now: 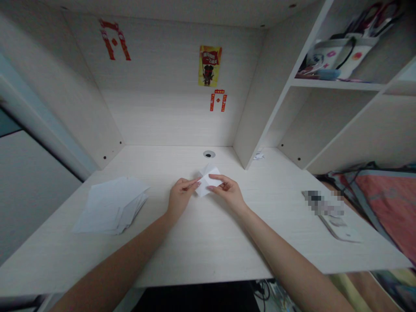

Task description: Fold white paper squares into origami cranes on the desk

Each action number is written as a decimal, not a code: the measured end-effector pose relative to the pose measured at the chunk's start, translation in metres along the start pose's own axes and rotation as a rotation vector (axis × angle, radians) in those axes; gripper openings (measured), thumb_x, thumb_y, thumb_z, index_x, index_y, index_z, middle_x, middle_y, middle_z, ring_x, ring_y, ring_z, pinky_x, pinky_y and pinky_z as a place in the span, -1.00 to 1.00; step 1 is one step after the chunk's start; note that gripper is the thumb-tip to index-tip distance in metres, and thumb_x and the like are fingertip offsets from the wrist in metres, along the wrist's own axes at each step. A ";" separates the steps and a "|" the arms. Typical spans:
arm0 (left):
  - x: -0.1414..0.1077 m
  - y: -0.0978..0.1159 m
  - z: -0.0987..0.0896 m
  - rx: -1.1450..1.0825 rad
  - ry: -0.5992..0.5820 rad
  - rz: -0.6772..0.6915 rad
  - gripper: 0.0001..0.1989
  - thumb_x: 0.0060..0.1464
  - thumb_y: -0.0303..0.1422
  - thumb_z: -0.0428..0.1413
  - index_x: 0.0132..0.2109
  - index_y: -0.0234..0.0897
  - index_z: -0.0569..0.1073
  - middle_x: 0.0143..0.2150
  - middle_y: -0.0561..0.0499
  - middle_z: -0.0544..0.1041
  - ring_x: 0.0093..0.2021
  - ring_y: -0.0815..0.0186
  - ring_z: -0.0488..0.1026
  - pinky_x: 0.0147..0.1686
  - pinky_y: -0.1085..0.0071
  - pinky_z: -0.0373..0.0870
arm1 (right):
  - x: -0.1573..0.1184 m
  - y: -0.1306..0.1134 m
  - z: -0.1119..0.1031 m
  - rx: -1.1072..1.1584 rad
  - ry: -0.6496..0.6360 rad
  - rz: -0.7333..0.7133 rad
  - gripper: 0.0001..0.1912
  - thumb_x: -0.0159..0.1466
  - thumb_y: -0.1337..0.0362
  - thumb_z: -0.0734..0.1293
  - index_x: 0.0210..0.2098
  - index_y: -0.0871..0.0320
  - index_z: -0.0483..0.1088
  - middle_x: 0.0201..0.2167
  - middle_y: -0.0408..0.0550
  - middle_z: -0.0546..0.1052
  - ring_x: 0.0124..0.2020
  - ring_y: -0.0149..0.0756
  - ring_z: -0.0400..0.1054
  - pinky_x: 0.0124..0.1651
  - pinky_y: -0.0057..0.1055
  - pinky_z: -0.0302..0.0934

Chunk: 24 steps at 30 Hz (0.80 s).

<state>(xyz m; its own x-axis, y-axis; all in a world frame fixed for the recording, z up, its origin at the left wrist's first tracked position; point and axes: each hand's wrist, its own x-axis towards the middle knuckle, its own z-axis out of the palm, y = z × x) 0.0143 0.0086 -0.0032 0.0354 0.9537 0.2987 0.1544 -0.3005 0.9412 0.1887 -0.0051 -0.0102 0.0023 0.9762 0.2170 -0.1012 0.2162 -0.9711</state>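
Note:
A small piece of folded white paper (205, 182) is held between my two hands above the middle of the desk. My left hand (182, 190) pinches its left edge between thumb and fingers. On the opposite side, my right hand (229, 190) grips the paper with the thumb below and the index finger stretched along its upper part. Creases and a pointed top corner show on the paper. Parts of its side edges are hidden behind my fingertips.
A stack of white paper sheets (110, 206) lies on the desk (195, 247) at left. On the right rests a phone (341, 227), partly blurred out. A cable hole (209, 154) sits near the back panel. Above right, a shelf holds a pen holder (344, 54) with scissors.

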 end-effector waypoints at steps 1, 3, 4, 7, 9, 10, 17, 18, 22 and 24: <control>0.000 0.000 0.000 0.003 0.001 0.017 -0.78 -0.10 -0.24 0.21 -0.25 -0.15 0.59 -0.45 0.06 0.38 -0.41 0.38 0.33 -0.39 0.48 0.26 | 0.000 0.000 0.000 0.006 -0.008 0.007 -0.55 -0.06 0.18 0.48 -0.16 0.11 0.46 -0.45 -0.11 0.48 -0.48 -0.37 0.29 -0.47 -0.45 0.19; 0.000 -0.001 -0.001 -0.002 -0.003 0.043 -0.81 -0.09 -0.26 0.21 -0.27 -0.16 0.59 -0.38 0.03 0.40 -0.32 0.35 0.37 -0.28 0.46 0.29 | 0.000 0.000 0.000 0.022 -0.017 0.018 -0.53 -0.07 0.18 0.48 -0.15 0.12 0.45 -0.47 -0.13 0.48 -0.50 -0.40 0.28 -0.48 -0.47 0.20; 0.000 -0.002 0.000 -0.007 -0.007 0.055 -0.81 -0.10 -0.27 0.21 -0.28 -0.17 0.59 -0.32 0.01 0.42 -0.24 0.32 0.39 -0.20 0.44 0.30 | 0.000 0.000 0.000 0.034 -0.022 0.024 -0.53 -0.07 0.18 0.48 -0.15 0.13 0.45 -0.47 -0.14 0.48 -0.51 -0.42 0.28 -0.48 -0.49 0.20; 0.001 -0.005 0.002 -0.049 -0.023 0.081 -0.81 -0.12 -0.29 0.23 -0.28 -0.20 0.56 -0.08 -0.04 0.42 0.01 0.24 0.34 0.03 0.36 0.24 | 0.000 0.001 -0.001 0.089 -0.072 0.065 -0.51 -0.09 0.19 0.49 -0.15 0.13 0.45 -0.46 -0.15 0.50 -0.51 -0.43 0.31 -0.45 -0.49 0.22; 0.001 -0.007 0.003 -0.101 -0.042 0.065 -0.81 -0.13 -0.30 0.23 -0.29 -0.22 0.53 0.03 -0.05 0.38 0.09 0.23 0.29 0.08 0.33 0.21 | 0.000 0.001 -0.002 0.121 -0.116 0.096 -0.51 -0.09 0.19 0.49 -0.14 0.11 0.45 -0.46 -0.15 0.51 -0.48 -0.39 0.35 -0.43 -0.47 0.23; 0.001 -0.007 0.003 -0.138 -0.061 0.042 -0.81 -0.14 -0.31 0.24 -0.30 -0.23 0.50 0.05 -0.05 0.38 0.08 0.23 0.30 0.06 0.34 0.24 | -0.001 0.002 -0.002 0.129 -0.128 0.107 -0.50 -0.10 0.19 0.49 -0.14 0.10 0.46 -0.47 -0.15 0.52 -0.48 -0.38 0.36 -0.43 -0.46 0.24; 0.003 -0.003 0.003 -0.326 -0.257 -0.166 -0.72 -0.15 -0.29 0.24 -0.31 -0.27 0.33 -0.35 0.07 0.47 -0.31 0.36 0.44 -0.31 0.45 0.38 | -0.002 0.000 0.000 0.177 -0.142 0.158 -0.50 -0.11 0.22 0.50 -0.14 0.10 0.46 -0.50 -0.16 0.53 -0.48 -0.36 0.38 -0.39 -0.43 0.25; 0.003 -0.003 0.004 -0.323 -0.246 -0.158 -0.72 -0.17 -0.30 0.25 -0.32 -0.27 0.34 -0.34 0.07 0.47 -0.29 0.36 0.44 -0.29 0.45 0.38 | -0.002 -0.001 -0.001 0.201 -0.139 0.168 -0.50 -0.11 0.24 0.50 -0.14 0.10 0.47 -0.49 -0.16 0.53 -0.47 -0.37 0.38 -0.38 -0.43 0.25; 0.004 -0.004 0.003 -0.257 -0.224 -0.101 -0.72 -0.19 -0.33 0.26 -0.29 -0.26 0.39 -0.28 0.04 0.48 -0.20 0.32 0.44 -0.19 0.41 0.37 | -0.001 -0.004 -0.002 0.293 -0.132 0.191 -0.53 -0.11 0.31 0.49 -0.16 0.08 0.47 -0.42 -0.17 0.55 -0.42 -0.41 0.39 -0.28 -0.44 0.24; 0.004 -0.005 0.003 -0.215 -0.212 -0.067 -0.72 -0.17 -0.33 0.25 -0.25 -0.26 0.41 -0.21 0.01 0.48 -0.16 0.30 0.43 -0.13 0.37 0.36 | 0.000 -0.005 -0.002 0.316 -0.136 0.195 -0.54 -0.10 0.33 0.49 -0.16 0.08 0.47 -0.40 -0.17 0.55 -0.40 -0.41 0.39 -0.25 -0.44 0.24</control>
<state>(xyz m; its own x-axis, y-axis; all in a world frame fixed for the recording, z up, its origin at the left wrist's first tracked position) 0.0166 0.0136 -0.0073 0.2410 0.9460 0.2169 -0.0480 -0.2116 0.9762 0.1915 -0.0062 -0.0061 -0.1768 0.9822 0.0629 -0.3884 -0.0109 -0.9214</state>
